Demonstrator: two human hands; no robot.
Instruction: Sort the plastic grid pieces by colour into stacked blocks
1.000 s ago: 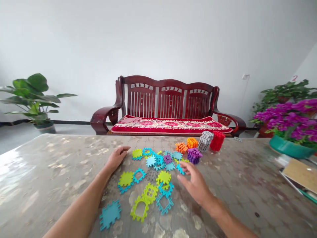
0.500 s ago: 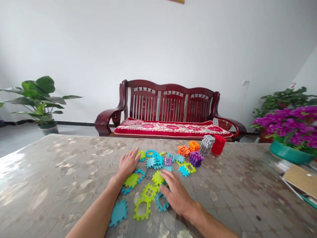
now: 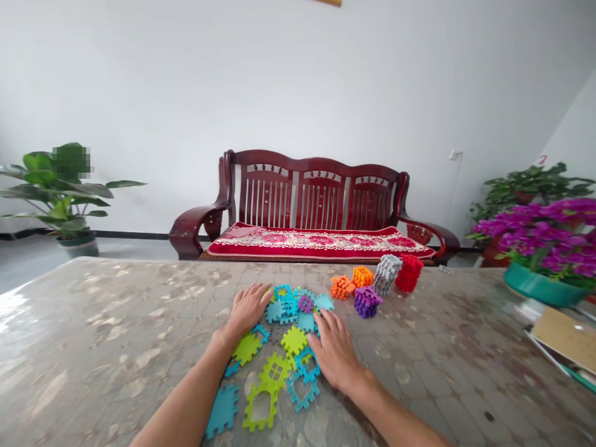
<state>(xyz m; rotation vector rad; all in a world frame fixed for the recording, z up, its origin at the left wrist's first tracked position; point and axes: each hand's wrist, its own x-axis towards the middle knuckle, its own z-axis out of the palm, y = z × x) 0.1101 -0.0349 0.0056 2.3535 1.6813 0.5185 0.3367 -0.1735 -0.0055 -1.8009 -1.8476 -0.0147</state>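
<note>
Interlocking plastic tiles with notched edges lie loosely spread between my two hands. My left hand (image 3: 249,308) rests palm down at the left rim of the pile, fingers stretched out, its fingertips against the blue tiles (image 3: 274,311). My right hand (image 3: 336,349) lies flat over the right side, fingers extended by a light blue tile (image 3: 306,322); what is under its palm is hidden. A solid green tile (image 3: 294,341) sits between the hands. Closer to me are a green window tile (image 3: 275,370), a green arch tile (image 3: 259,406), a blue frame tile (image 3: 302,391) and a solid blue tile (image 3: 222,410).
Beyond my right hand stand stacked tiles: orange (image 3: 343,287), purple (image 3: 367,302), grey (image 3: 387,274) and red (image 3: 409,273). A teal flower pot (image 3: 542,287) and a brown board (image 3: 565,338) occupy the table's right side. Past the table (image 3: 116,347) stands a wooden bench (image 3: 321,192).
My right hand has moved up and right, over where blue and green tiles lay. My left hand has shifted slightly right, and the far tiles are bunched closer together.
</note>
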